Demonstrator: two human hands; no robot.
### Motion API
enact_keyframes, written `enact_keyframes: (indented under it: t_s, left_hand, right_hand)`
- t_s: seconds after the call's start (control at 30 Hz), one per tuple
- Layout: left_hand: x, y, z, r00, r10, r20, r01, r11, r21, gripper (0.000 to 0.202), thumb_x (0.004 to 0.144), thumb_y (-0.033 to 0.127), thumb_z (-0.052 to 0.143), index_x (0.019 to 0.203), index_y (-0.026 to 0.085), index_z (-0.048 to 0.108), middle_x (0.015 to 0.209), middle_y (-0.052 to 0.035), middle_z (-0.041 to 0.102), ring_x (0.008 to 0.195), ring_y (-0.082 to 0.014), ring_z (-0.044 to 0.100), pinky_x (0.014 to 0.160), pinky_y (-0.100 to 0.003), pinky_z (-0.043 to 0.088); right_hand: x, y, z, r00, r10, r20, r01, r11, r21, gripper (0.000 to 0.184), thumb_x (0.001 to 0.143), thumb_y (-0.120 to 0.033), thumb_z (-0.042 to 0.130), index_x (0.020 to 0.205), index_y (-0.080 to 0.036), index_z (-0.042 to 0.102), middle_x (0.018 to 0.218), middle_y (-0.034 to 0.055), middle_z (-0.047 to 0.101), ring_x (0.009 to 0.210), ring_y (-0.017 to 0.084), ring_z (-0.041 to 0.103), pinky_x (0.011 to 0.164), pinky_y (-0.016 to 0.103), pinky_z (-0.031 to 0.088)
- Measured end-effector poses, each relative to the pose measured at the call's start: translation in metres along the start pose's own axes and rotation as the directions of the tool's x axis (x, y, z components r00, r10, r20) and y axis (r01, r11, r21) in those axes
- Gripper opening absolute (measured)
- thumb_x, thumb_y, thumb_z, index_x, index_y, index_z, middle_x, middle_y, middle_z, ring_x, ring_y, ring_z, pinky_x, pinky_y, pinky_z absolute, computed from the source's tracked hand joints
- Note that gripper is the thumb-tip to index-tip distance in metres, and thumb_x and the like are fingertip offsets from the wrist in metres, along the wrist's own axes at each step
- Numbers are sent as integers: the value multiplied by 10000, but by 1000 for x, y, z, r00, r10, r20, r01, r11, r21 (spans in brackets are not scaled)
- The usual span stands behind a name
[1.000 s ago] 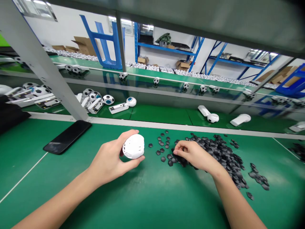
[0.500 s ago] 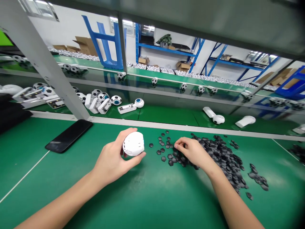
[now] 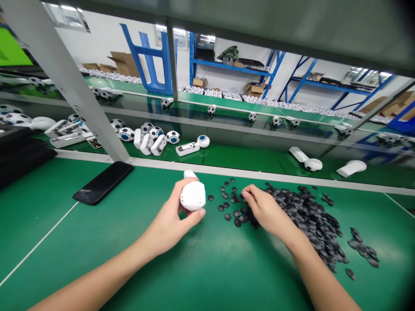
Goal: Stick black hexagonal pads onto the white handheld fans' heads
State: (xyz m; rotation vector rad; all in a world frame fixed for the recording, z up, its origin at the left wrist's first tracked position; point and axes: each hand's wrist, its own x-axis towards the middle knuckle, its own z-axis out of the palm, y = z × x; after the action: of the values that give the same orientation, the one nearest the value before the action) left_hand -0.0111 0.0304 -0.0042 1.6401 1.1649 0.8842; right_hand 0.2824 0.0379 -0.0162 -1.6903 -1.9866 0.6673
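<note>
Above green matting [image 3: 207, 268], left hand [image 3: 170, 224] holds a round white shell [image 3: 193, 196].

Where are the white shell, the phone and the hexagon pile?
white shell [image 3: 193, 196]: head view, rounded front.
phone [image 3: 103, 182]: head view, screen middle.
hexagon pile [image 3: 308, 216]: head view, pile's middle.

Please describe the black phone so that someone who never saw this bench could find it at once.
Start at the green bench top and follow the slanted grey post down to its foot. Just before it lies the black phone, a flat glossy slab, far larger than the small black hexagon pieces at right.
</note>
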Motion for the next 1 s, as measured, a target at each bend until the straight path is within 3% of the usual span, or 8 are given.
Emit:
enact_keyframes:
  t_s: [0.1, 0.2, 0.33, 0.47, 0.57, 0.67, 0.77, 1.0]
  left_hand:
    - [-2, -3, 8, 998, -7, 67, 2, 998, 67, 621, 930, 337, 657, 1481, 310, 371, 1289, -68, 605, 982, -211, 639, 791, -302, 537]
    - [-4, -1, 14, 996, -3, 89, -11, 989, 148, 617, 917, 312, 653, 1470, 293, 382, 1185, -52, 634, 858, -190, 612, 730, -292, 499]
    - [-6, 0, 18, 993, 26, 115, -45, 986, 160, 610, 921, 283, 631, 1467, 296, 362, 1183, -40, 640, 920, -204, 625, 752, -293, 494]
    - [-8, 0, 19, 994, 50, 99, -64, 987, 145, 597, 932, 275, 613, 1469, 292, 353, 1146, -39, 644, 908, -204, 631, 786, -315, 502]
    - [-8, 1, 18, 992, 51, 113, -67, 988, 142, 588, 935, 286, 611, 1465, 283, 357, 1127, -43, 650, 892, -206, 633, 793, -325, 510]
    - [-8, 3, 17, 992, 45, 115, -63, 985, 163, 591, 931, 293, 609, 1466, 288, 357, 1100, -37, 659, 880, -209, 637, 787, -329, 516]
    - [-9, 3, 16, 988, 39, 148, -66, 981, 180, 665, 896, 298, 644, 1486, 278, 340, 1210, -69, 652, 1015, -249, 648, 846, -359, 529]
    - [-10, 5, 19, 979, -2, 203, -41, 977, 207, 876, 787, 500, 795, 1498, 277, 336, 1372, -113, 592, 1181, -322, 609, 962, -461, 525]
  right_hand:
    - [-7, -20, 12, 993, -5, 118, -30, 954, 297, 317, 1103, -474, 364, 1037, -233, 560, 897, 21, 664, 755, 173, 664, 679, 294, 544]
    - [-17, -42, 25, 984, -72, 162, 4, 924, 382, 307, 1104, -479, 374, 1069, -235, 557, 950, 23, 661, 779, 155, 671, 709, 278, 568]
    - [-26, -58, 41, 984, -131, 122, 69, 905, 420, 293, 1100, -457, 403, 1047, -229, 578, 958, 35, 689, 785, 154, 700, 726, 272, 594]
    - [-27, -58, 51, 997, -73, -21, 73, 843, 532, 269, 1038, -457, 558, 1027, -218, 681, 887, 45, 749, 780, 188, 752, 733, 286, 637]
    - [-28, -58, 51, 995, -60, -76, 92, 831, 549, 220, 967, -429, 680, 1042, -237, 756, 981, 57, 789, 851, 226, 776, 769, 316, 653]
    - [-29, -59, 49, 998, -41, -56, 65, 823, 565, 183, 922, -417, 736, 941, -241, 783, 871, 44, 803, 798, 240, 783, 749, 327, 653]
    - [-30, -64, 47, 1000, -22, 16, 8, 800, 601, 186, 895, -405, 760, 843, -227, 761, 784, 34, 794, 739, 231, 774, 685, 300, 631]
    - [-31, -76, 46, 999, 38, -14, -25, 856, 516, 288, 827, -404, 804, 666, -208, 667, 611, -8, 688, 540, 146, 602, 515, 245, 463]
